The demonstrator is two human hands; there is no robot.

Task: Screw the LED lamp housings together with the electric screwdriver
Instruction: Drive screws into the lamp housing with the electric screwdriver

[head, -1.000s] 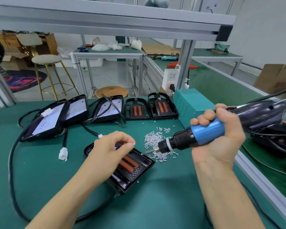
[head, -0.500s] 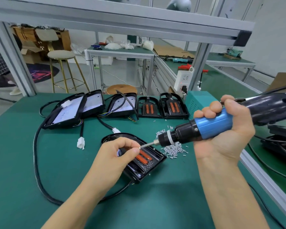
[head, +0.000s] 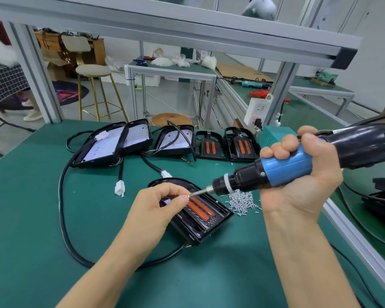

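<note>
Left hand [head: 162,202] pinches a small screw, too small to make out clearly, between thumb and fingertips [head: 182,199] and holds it against the tip of the electric screwdriver [head: 282,167], which the right hand [head: 298,181] grips around its blue barrel. A second ago the driver tip was dipped toward the pile of loose screws [head: 242,202] and the left hand rested on the lamp housing [head: 200,216]; since then the tool has lifted and swung over the housing, and the left fingers have come up to meet the bit. That suggests a screw has been picked and is being seated on the bit, so driving has not begun on this housing. The housing lies flat on the green mat [head: 42,218] just under both hands, its two orange strips facing up. More housings [head: 227,145] wait at the back.
</note>
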